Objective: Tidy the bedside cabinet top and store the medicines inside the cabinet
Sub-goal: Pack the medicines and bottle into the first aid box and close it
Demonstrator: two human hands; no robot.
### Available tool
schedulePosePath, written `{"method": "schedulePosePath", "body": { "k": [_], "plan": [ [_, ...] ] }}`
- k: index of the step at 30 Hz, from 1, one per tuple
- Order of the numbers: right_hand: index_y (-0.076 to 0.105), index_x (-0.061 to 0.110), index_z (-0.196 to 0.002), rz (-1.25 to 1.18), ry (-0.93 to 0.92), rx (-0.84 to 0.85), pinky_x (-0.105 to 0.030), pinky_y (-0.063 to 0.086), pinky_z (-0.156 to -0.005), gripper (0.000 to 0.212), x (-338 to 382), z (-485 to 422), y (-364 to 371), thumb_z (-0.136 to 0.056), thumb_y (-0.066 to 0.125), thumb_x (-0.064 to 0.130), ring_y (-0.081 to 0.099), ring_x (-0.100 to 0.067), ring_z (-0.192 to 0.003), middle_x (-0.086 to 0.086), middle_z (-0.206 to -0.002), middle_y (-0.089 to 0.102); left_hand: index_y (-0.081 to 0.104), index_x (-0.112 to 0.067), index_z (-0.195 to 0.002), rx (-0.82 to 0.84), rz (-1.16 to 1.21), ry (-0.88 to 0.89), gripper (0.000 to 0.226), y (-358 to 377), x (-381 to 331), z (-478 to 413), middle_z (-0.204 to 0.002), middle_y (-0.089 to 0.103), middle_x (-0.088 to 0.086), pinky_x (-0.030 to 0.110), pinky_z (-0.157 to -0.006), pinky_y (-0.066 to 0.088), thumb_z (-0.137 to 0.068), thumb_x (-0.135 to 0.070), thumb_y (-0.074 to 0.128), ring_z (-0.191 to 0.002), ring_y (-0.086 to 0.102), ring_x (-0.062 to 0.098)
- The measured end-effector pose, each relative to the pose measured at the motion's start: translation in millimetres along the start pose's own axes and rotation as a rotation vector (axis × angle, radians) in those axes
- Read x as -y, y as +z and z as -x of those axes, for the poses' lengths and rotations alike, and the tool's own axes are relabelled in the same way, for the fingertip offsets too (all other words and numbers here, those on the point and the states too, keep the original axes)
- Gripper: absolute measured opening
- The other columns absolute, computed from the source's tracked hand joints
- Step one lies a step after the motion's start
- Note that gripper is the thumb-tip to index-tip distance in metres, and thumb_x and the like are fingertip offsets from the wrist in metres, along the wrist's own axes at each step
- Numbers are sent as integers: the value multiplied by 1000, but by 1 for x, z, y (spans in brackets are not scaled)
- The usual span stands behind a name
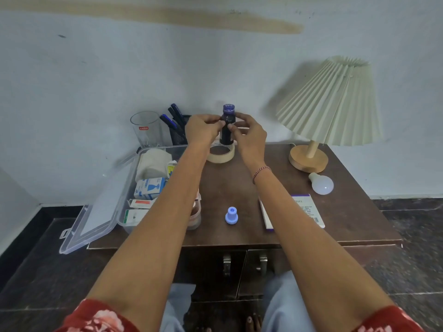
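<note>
I see my left hand [202, 130] and right hand [250, 137] each pinching the dark medicine bottle [227, 133] from the sides at the back of the desk [239, 188]. The bottle is upright, long axis vertical, purple cap [228, 109] pointing up, directly over the masking tape roll [220, 157].

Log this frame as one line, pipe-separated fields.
left hand and right hand grip dark bottle, upright, capped | storage box open at left | cabinet doors closed
</note>
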State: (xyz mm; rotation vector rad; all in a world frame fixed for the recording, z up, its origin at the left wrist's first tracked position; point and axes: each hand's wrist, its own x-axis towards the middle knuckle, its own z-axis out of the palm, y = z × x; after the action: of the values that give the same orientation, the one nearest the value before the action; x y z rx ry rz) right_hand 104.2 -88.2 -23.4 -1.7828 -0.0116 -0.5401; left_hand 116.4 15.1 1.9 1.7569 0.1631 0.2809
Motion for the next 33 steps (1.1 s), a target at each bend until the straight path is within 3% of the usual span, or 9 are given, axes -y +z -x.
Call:
{"method": "schedulePosePath", "body": {
  "k": [3,6,10,17,20,24,28,33],
  "plan": [
    [55,18,-128,-22,-37,57,-12,54,-67,41,10,14,7,-89,63,11,64,-17,-81,-6,-96,66,70,-10,-109,-39,-45,26,26,-22,0,8,-99,69,3,29,-88,55,-82,-12,70,-82,63,12],
    [50,23,-133,0,-95,133,-6,51,-61,50,16,25,16,-87,64,9,63,-14,-74,-5,-90,64,68,-10,-112,-50,-55,24,28,-44,11,16,-105,70,5,27,-84,55,-84,-12,68,-83,65,11],
    [52,26,-133,86,-129,237,-30,60,-75,50,19,35,34,-88,63,9,66,-17,-80,-5,-89,65,69,-13,-111,-106,-110,-14,26,-66,27,19,-109,70,6,31,-90,53,-85,-15,67,-93,66,17],
    [50,20,-134,166,-130,311,-27,54,-82,49,16,39,52,-88,63,11,64,-15,-83,-8,-95,70,69,-10,-109,-145,-159,-87,25,-80,34,19,-108,70,10,39,-92,53,-84,-14,68,-95,67,23],
    [47,16,-138,314,-148,407,-27,48,-89,49,15,42,59,-90,60,12,64,-22,-98,-11,-107,68,69,-7,-107,-119,-218,-156,24,-85,41,18,-106,70,13,41,-92,53,-84,-13,68,-94,67,25],
    [39,15,-142,536,-192,475,-37,46,-100,53,13,43,65,-92,57,19,59,-26,-114,-12,-122,64,69,-5,-103,-104,-273,-195,22,-86,46,16,-104,69,15,41,-92,53,-83,-13,69,-96,67,27],
    [35,12,-139,643,-211,434,-40,50,-91,53,10,42,71,-92,58,21,62,-29,-108,-13,-119,65,70,-3,-103,-93,-327,-186,22,-83,51,14,-100,70,16,41,-91,53,-84,-14,68,-94,67,29],
    [49,7,-119,797,-285,416,-40,53,-82,29,4,44,80,-93,55,18,64,-32,-100,-15,-109,66,70,-3,-102,-101,-481,-145,21,-81,57,14,-100,69,17,42,-89,53,-83,-10,65,-96,65,30]
  ]
}}
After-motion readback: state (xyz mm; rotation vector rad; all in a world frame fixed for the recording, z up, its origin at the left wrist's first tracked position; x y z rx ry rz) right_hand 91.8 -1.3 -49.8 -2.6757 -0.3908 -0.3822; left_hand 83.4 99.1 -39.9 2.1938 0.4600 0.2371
